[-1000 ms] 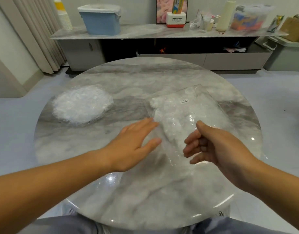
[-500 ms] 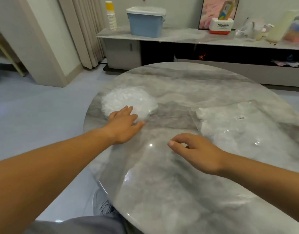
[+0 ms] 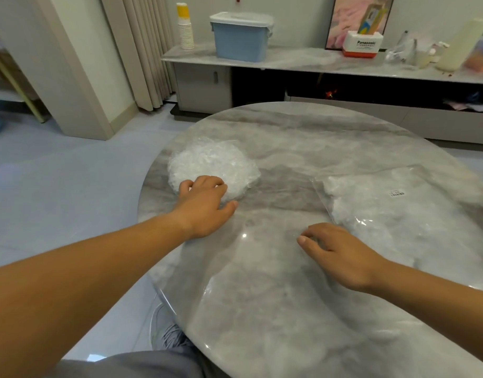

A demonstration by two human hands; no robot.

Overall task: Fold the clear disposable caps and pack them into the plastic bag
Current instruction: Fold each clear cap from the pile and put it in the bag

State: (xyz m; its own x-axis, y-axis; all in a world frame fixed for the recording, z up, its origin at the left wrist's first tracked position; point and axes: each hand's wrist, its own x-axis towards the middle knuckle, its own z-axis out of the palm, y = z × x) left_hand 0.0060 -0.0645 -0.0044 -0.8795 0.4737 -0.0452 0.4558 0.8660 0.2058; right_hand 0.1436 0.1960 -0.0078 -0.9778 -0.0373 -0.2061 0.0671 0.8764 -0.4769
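Bare forearms, grey trousers (image 3: 142, 364) and a grey laced shoe (image 3: 166, 332).

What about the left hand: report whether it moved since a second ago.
Yes. The left hand left the plastic bag and went leftward onto the pile of caps.

Glossy marble table (image 3: 275, 296), crinkly plastic caps (image 3: 215, 162) — seemingly thin, clear bag (image 3: 398, 214)

The round marble table (image 3: 289, 309) bears 2 things: a pile of clear caps (image 3: 215, 162) and a plastic bag (image 3: 398, 211).
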